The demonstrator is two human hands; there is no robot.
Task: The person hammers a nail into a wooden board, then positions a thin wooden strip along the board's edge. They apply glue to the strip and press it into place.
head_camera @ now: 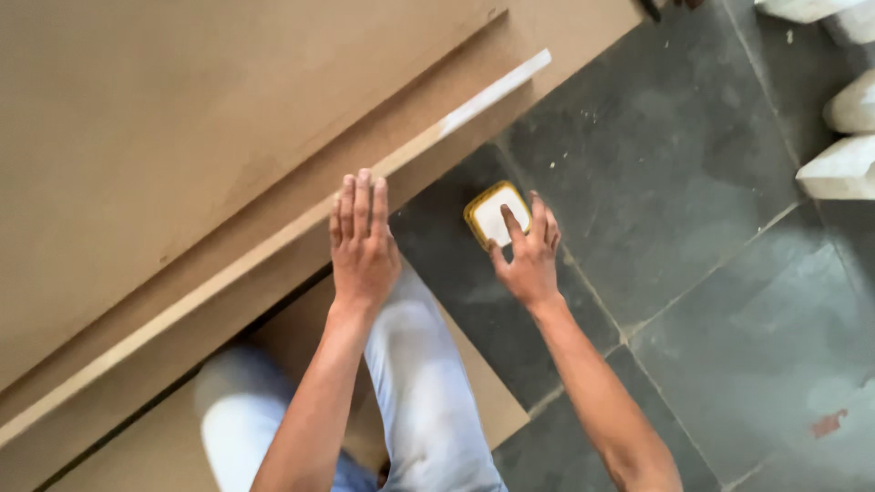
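My left hand (361, 239) lies flat, fingers together, against the edge of a long narrow brown board strip (273, 241) that rests on stacked brown boards (164, 118). My right hand (529, 251) reaches down to the dark stone floor and its fingers touch a small square block (490, 211) with a white top and yellow rim. Whether the fingers grip the block or only rest on it is unclear. My knee in light jeans (410, 355) is between my arms.
The dark tiled floor (693, 210) spreads to the right. White shaped pieces (843, 164) lie at the upper right edge. Another brown board (301, 337) lies under my legs.
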